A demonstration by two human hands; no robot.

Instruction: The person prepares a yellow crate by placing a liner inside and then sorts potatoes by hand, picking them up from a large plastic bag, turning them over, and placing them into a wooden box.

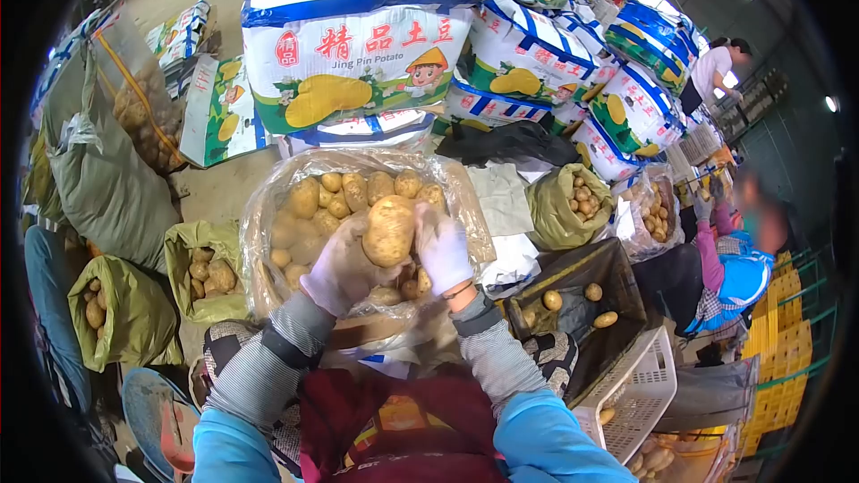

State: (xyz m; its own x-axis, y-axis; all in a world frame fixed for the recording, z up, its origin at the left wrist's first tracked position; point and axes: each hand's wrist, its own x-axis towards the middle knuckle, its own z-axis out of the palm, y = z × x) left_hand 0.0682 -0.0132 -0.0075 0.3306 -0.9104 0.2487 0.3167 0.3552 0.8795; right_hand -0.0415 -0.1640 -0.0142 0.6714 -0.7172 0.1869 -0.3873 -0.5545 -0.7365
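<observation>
A large pale potato is held up over a plastic-lined box in front of me. My left hand, in a whitish glove, is closed on the potato's left side and underside. Against its right side is my right hand, gloved too, with the fingers curled in and their tips partly hidden. Many potatoes lie in the box beneath and behind my hands. Clear film covers some of those on the left.
Potato cartons are stacked ahead. Green sacks of potatoes stand left, another sack right. A dark crate with several potatoes and a white basket are at my right. Co-workers, one in blue, are farther right.
</observation>
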